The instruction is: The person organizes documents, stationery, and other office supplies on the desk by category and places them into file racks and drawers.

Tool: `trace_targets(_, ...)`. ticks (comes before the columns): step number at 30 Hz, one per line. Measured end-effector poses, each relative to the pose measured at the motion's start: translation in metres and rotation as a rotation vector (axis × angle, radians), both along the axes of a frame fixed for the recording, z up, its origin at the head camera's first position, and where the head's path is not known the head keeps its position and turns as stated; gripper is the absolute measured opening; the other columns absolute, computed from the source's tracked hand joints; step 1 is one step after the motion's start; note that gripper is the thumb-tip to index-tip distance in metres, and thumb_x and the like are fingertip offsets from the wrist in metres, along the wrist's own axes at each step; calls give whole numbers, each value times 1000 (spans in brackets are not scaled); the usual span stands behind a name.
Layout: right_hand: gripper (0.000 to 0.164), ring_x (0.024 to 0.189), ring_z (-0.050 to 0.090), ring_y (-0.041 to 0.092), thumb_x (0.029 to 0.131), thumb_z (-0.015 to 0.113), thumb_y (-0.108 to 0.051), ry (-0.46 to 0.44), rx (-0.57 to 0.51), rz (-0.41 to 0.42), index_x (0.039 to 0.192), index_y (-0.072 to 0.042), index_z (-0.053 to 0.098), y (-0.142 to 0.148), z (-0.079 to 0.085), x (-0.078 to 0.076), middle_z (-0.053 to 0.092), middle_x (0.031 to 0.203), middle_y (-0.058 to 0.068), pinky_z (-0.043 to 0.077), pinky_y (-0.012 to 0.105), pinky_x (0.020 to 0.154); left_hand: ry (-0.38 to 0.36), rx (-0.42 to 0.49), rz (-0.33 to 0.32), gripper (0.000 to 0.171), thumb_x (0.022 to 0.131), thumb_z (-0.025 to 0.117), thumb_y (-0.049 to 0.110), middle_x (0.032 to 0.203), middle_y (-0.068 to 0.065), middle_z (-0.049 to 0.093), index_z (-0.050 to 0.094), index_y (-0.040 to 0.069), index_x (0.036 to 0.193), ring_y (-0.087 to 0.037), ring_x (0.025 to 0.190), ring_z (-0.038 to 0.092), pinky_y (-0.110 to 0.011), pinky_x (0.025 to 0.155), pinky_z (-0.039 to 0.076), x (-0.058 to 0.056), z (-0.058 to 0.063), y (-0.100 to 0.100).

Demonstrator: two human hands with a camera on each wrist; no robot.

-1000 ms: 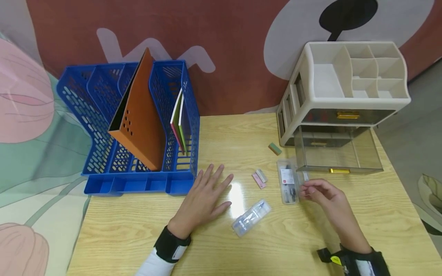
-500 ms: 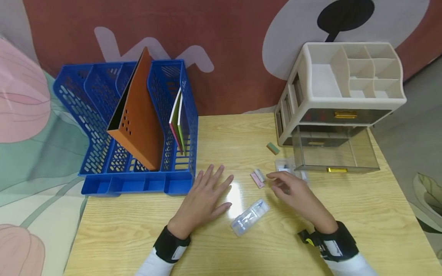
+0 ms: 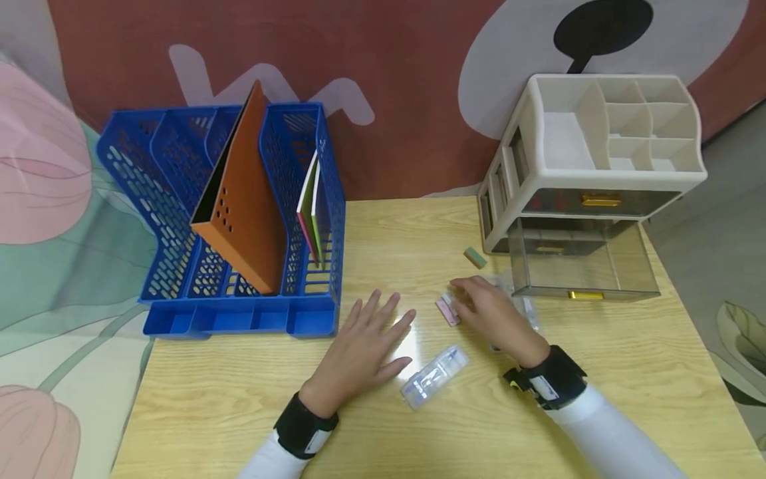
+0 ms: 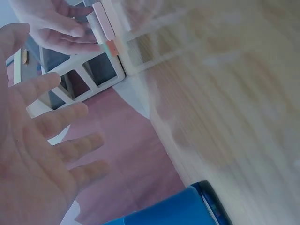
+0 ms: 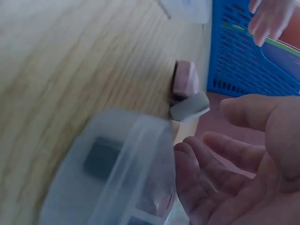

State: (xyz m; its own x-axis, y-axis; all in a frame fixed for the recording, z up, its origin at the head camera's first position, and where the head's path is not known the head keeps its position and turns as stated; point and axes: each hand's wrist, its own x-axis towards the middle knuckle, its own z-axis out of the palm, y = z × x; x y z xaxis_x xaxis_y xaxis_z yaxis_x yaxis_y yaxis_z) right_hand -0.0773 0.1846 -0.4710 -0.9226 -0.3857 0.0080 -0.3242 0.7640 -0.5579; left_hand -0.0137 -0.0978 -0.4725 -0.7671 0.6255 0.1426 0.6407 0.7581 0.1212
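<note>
In the head view my right hand [image 3: 493, 316] reaches in over the pale grey eraser [image 5: 190, 107], which leans against a pink eraser [image 3: 447, 313]. The right wrist view has that hand's thumb and fingers parted beside the grey eraser, with nothing between them. A clear plastic case [image 5: 108, 173] with dark items inside lies beneath this hand, mostly hidden by it in the head view. My left hand [image 3: 364, 349] is spread palm down at the table's middle, its fingers splayed and holding nothing. Near its thumb lies another clear case [image 3: 435, 376] on the wood.
A blue perforated file rack [image 3: 239, 316] stands back left, holding an orange folder [image 3: 248, 213] and thin booklets [image 3: 311, 216]. Back right is a white organizer [image 3: 616, 176] with a transparent drawer [image 3: 646, 283] pulled out. A green-and-brown eraser [image 3: 475, 257] lies before it.
My right hand has moved left from beside the clear case under the drawer, over that case, to the pink and grey erasers. My left hand has shifted very slightly right.
</note>
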Motion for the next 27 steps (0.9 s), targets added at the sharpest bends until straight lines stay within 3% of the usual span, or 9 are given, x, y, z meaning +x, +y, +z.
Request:
trace_targets(11, 31, 86, 60, 20, 98, 69, -13, -60, 68, 42, 126, 0, 68, -13, -3, -9, 66, 106, 12, 55, 36, 72, 4, -2, 7, 70, 100, 52, 61, 166, -14, 37, 41, 26, 160, -44, 151, 35, -62, 120, 34, 0, -1, 4)
trace_targets(20, 23, 95, 67, 26, 95, 74, -13, -48, 82, 32, 116, -3, 72, -21, -1, -8, 69, 111, 13, 59, 43, 82, -21, 9, 16, 68, 101, 53, 59, 165, -15, 38, 41, 26, 159, -45, 151, 35, -61, 120, 34, 0, 1, 4)
trace_targets(27, 21, 96, 68, 25, 94, 75, -12, -2, 71, 70, 114, -4, 74, -21, 1, -3, 71, 109, 11, 59, 43, 85, -30, -25, 49, 68, 101, 51, 60, 167, -15, 34, 40, 27, 160, -45, 152, 34, -62, 120, 33, -3, -1, 2)
